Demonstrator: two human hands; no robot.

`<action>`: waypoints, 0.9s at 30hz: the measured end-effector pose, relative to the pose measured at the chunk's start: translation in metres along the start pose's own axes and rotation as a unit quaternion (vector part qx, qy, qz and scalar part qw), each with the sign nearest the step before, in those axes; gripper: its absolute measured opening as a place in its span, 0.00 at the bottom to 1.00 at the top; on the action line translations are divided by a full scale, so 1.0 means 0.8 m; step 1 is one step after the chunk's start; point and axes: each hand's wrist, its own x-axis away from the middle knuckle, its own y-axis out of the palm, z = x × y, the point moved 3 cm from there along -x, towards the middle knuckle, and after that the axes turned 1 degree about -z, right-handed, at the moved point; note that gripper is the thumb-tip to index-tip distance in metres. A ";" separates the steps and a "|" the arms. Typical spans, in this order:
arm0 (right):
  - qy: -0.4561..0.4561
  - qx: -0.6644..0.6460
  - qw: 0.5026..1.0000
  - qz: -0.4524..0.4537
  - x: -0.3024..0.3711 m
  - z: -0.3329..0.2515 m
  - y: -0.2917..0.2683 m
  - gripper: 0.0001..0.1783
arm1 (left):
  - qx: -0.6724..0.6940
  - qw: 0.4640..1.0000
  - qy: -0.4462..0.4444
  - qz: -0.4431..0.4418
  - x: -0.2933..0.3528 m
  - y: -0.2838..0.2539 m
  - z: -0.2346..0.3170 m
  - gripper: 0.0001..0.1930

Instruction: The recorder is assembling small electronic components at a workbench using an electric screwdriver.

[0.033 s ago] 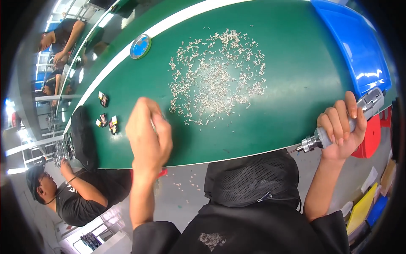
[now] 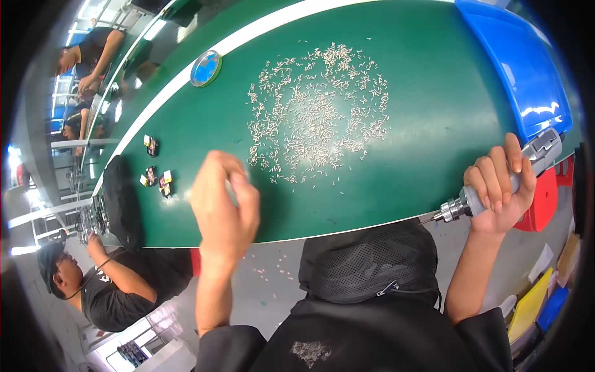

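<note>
My right hand (image 2: 499, 189) grips a grey handheld electric screwdriver (image 2: 542, 152) at the table's right front edge. Its silver chuck (image 2: 454, 209) and thin bit point left. Over the front of the green table (image 2: 434, 142), my left hand (image 2: 223, 208) is raised with its fingers curled in and the thumb close to them. Whatever those fingers may hold is hidden. Beyond the hands, many small pale pin-like pieces (image 2: 316, 118) lie scattered in a broad patch.
A blue bin (image 2: 539, 80) stands at the right; below it is a red stool (image 2: 539, 201). Farther left are a round dish with blue contents (image 2: 206, 68), small black-and-yellow items (image 2: 151, 146) and a black bag (image 2: 121, 201). Another person (image 2: 118, 279) sits at the left.
My left hand has shifted slightly to the right and nearer to me. The right hand with the electric screwdriver stays almost still.
</note>
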 end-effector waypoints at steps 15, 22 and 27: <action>-0.065 -0.093 0.993 0.030 -0.018 0.042 0.101 0.08 | 0.676 0.724 -0.137 -0.003 0.052 0.046 0.121 0.07; -0.047 -0.077 0.996 0.015 -0.012 0.045 0.094 0.09 | 0.715 0.685 -0.139 -0.021 0.054 0.047 0.129 0.10; -0.049 -0.081 0.995 0.011 -0.013 0.048 0.095 0.09 | 0.702 0.701 -0.123 -0.025 0.050 0.048 0.126 0.11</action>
